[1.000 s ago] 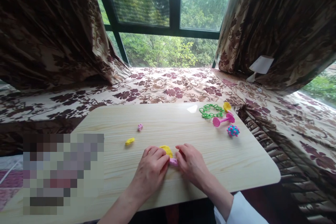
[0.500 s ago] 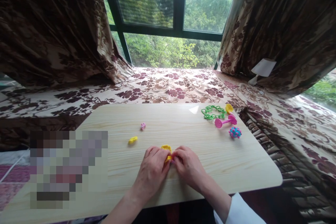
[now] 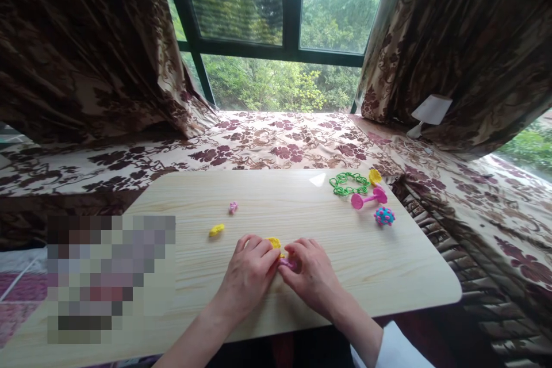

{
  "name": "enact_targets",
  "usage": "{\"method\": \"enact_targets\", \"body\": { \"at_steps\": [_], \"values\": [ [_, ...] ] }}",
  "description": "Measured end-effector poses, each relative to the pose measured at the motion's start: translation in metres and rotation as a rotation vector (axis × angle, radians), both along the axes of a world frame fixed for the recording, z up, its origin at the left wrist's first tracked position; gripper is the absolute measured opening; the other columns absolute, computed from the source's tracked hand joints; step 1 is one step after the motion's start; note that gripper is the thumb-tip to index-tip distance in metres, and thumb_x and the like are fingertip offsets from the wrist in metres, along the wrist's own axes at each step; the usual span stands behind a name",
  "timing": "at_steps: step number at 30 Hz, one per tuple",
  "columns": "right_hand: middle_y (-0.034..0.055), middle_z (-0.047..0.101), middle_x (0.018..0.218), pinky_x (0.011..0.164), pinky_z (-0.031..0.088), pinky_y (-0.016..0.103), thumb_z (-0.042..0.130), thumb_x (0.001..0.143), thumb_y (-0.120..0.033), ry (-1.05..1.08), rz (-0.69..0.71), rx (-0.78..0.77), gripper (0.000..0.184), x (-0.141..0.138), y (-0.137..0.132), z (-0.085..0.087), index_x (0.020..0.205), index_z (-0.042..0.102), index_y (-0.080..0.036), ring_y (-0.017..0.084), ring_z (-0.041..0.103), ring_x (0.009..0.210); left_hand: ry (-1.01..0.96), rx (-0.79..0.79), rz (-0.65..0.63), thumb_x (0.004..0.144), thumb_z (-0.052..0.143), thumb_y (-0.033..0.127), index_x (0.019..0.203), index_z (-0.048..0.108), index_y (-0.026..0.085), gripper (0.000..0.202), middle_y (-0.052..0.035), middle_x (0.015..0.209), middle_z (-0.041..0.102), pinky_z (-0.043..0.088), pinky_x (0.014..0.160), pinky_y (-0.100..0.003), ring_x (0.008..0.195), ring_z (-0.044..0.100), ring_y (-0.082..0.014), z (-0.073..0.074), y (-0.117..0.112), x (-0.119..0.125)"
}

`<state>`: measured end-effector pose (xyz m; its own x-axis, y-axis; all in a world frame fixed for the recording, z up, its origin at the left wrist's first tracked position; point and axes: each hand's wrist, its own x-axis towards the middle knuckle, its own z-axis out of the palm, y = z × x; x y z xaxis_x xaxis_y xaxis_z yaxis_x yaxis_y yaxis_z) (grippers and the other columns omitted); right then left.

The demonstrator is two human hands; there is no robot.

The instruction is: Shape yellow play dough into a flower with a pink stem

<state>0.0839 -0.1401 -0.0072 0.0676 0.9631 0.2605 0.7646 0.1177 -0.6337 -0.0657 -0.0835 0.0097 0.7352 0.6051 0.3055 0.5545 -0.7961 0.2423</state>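
Observation:
Over the near middle of the table, my left hand [image 3: 251, 269] curls its fingers round a yellow clay piece [image 3: 275, 242], whose top edge shows beyond the fingertips. My right hand [image 3: 313, 271] faces it, pinching a small pink clay piece [image 3: 288, 264] between thumb and fingers against the yellow one. Most of the yellow piece is hidden by the left fingers. A loose yellow clay lump [image 3: 217, 230] lies to the left of the hands, and a small pink clay lump [image 3: 233, 207] sits farther back.
At the table's back right are a green ring of linked loops [image 3: 349, 183], a yellow disc-like piece [image 3: 375, 177], a pink dumbbell shape [image 3: 369, 200] and a blue ball with pink knobs [image 3: 384, 217]. A blurred patch [image 3: 112, 276] covers the table's left. A lamp [image 3: 431, 110] stands beyond.
My right fingers have spread a little and shifted, so more of the pink clay piece shows between the hands. My left hand stays on the yellow piece.

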Motion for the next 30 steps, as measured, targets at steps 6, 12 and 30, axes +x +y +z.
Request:
{"method": "enact_targets", "body": {
  "at_steps": [6, 12, 30],
  "values": [
    [0.0029, 0.055, 0.079, 0.074, 0.036, 0.032, 0.06, 0.074, -0.023, -0.159, -0.032, 0.011, 0.005, -0.006, 0.002, -0.006, 0.07, 0.058, -0.021, 0.019, 0.046, 0.079, -0.024, -0.004, 0.003, 0.085, 0.042, 0.018, 0.076, 0.06, 0.021, 0.021, -0.0025, 0.075, 0.056, 0.033, 0.086, -0.039, 0.08, 0.047, -0.0179, -0.001, 0.0, -0.001],
    [0.0029, 0.054, 0.073, 0.076, 0.036, 0.031, 0.051, 0.079, -0.015, -0.184, -0.002, 0.031, 0.013, -0.011, 0.009, -0.009, 0.066, 0.053, -0.018, 0.017, 0.046, 0.076, -0.055, -0.057, 0.013, 0.085, 0.042, 0.019, 0.075, 0.062, 0.021, 0.022, -0.0023, 0.074, 0.057, 0.033, 0.087, -0.04, 0.082, 0.047, -0.0181, -0.003, 0.004, 0.001],
    [0.004, 0.054, 0.083, 0.073, 0.04, 0.031, 0.054, 0.08, -0.017, 0.21, 0.011, 0.198, 0.01, -0.024, -0.007, 0.022, 0.089, 0.058, -0.019, 0.018, 0.048, 0.08, -1.277, -1.305, 0.411, 0.076, 0.056, 0.036, 0.103, 0.064, 0.013, 0.036, -0.0097, 0.091, 0.066, 0.044, 0.078, -0.032, 0.08, 0.058, -0.0185, -0.001, -0.044, -0.001]
  ]
}}
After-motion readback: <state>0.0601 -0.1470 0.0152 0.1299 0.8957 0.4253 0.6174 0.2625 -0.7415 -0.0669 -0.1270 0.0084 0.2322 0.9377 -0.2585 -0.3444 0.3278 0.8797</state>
